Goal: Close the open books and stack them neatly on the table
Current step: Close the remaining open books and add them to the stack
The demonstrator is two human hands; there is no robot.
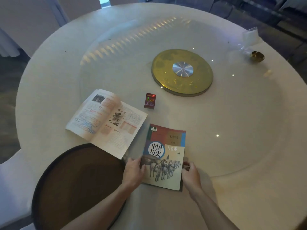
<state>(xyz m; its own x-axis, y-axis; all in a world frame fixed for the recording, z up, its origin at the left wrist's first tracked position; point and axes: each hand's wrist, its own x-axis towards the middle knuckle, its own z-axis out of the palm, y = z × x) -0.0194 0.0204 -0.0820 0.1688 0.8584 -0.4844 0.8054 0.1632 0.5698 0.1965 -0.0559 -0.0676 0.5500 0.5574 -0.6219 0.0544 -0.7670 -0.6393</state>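
Both hands frame one closed textbook with grey horses on its cover [164,156], lying flat at the near edge of the round white-clothed table [232,113]. Left hand [133,171] grips its left edge, thumb on the cover; right hand [191,173] pinches its right edge. Just beyond, to the left, a second paperback textbook [106,122] lies open, pages up, its near corner overhanging a dark round tray [74,185]. By my reckoning, one book is closed; the other needs closing, then stacking.
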